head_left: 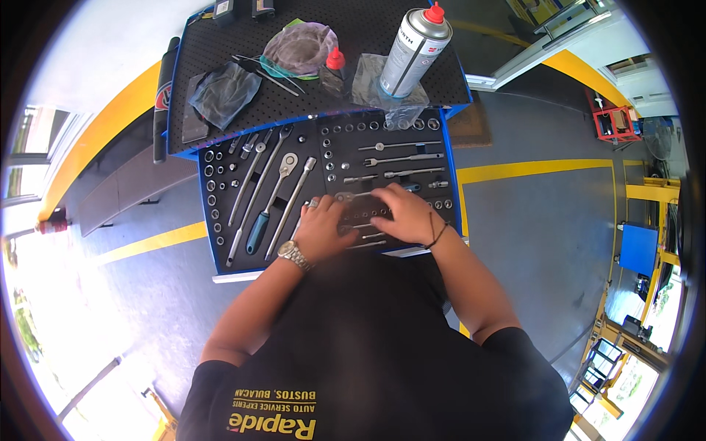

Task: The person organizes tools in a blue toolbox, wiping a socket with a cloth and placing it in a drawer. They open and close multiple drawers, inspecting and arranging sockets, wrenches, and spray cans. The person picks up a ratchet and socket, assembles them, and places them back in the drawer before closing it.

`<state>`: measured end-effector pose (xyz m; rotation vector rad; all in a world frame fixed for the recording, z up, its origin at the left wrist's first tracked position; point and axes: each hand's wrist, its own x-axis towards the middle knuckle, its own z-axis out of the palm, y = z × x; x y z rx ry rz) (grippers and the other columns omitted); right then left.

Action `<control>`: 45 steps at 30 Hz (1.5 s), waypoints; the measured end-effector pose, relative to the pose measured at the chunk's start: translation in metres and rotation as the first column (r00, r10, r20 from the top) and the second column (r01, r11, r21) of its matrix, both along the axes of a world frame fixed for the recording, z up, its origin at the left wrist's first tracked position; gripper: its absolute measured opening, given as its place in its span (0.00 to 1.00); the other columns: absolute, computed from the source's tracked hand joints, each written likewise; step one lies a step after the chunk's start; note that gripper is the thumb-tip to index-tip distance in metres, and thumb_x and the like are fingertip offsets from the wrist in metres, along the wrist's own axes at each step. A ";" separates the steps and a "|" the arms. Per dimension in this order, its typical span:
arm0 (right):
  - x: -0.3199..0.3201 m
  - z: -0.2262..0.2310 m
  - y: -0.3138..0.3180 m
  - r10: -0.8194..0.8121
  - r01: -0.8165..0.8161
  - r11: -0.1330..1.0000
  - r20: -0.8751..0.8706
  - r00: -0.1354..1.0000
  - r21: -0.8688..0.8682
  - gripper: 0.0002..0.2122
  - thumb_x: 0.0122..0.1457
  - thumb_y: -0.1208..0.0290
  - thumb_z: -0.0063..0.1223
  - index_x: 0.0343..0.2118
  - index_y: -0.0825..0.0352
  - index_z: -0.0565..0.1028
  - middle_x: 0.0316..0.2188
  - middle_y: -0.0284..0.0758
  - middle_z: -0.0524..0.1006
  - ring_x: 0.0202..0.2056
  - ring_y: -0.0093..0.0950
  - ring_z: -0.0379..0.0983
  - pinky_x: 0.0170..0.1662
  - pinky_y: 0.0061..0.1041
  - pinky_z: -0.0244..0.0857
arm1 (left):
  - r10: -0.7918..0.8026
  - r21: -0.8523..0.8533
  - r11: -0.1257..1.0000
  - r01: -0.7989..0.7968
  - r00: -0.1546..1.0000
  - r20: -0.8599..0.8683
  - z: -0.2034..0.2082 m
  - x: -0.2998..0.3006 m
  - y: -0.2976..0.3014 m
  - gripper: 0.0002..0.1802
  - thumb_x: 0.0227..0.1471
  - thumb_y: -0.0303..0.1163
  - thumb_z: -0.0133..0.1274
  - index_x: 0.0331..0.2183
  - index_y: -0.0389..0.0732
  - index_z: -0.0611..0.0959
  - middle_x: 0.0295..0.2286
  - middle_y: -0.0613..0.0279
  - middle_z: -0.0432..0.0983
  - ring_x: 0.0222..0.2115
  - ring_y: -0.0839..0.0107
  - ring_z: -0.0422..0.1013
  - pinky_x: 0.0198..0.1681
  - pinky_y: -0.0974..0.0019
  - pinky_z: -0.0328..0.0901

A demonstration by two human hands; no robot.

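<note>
An open tool drawer lies in front of me, its dark foam tray (254, 154) holding sockets, bars and ratchets. My left hand (318, 229), with a watch and a ring, rests palm down over the tray's middle, fingers loosely apart. Facing it, my right hand (403, 215) has thumb and fingers parted over the right half. Its fingertips are at the shaft of a small ratchet (344, 197); whether they touch it I cannot tell. Small sockets (365, 214) sit between my hands. A larger ratchet (287, 165) with a blue handle lies left of them.
On the blue cabinet's perforated black top (220, 44) stand a spray can (415, 55) with a red cap and a small red-tipped bottle (334, 70). Rags (300, 48) and a dark cloth (226, 95) lie there too. A red rack (616, 125) stands far right.
</note>
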<state>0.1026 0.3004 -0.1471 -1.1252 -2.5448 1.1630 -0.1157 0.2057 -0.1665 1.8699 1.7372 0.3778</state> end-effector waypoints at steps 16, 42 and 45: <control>0.051 0.002 -0.055 -0.109 0.168 0.877 -0.156 0.982 0.451 0.03 0.52 0.71 0.58 0.25 0.62 0.76 0.23 0.33 0.74 0.25 0.35 0.74 0.29 0.32 0.67 | -0.218 0.053 0.970 0.239 0.941 -0.257 0.037 0.017 0.008 0.35 0.46 0.52 0.61 0.53 0.45 0.76 0.58 0.58 0.61 0.61 0.54 0.55 0.55 0.40 0.59; 0.038 0.208 0.034 -0.416 0.869 0.491 -0.862 0.289 0.055 0.30 0.50 0.81 0.66 0.55 0.72 0.63 0.46 0.36 0.72 0.45 0.25 0.71 0.51 0.26 0.66 | -0.221 0.352 0.860 0.369 0.892 -0.395 0.088 0.072 0.142 0.14 0.54 0.29 0.46 0.38 0.33 0.82 0.58 0.45 0.60 0.63 0.50 0.54 0.65 0.50 0.51; 0.055 0.202 0.007 -0.472 0.894 0.437 -0.820 0.324 0.102 0.30 0.50 0.79 0.67 0.55 0.71 0.63 0.48 0.37 0.71 0.47 0.25 0.70 0.52 0.26 0.65 | -0.279 0.509 0.784 0.356 0.934 -0.224 0.067 0.066 0.141 0.15 0.53 0.29 0.49 0.41 0.33 0.80 0.53 0.53 0.66 0.60 0.55 0.58 0.63 0.50 0.55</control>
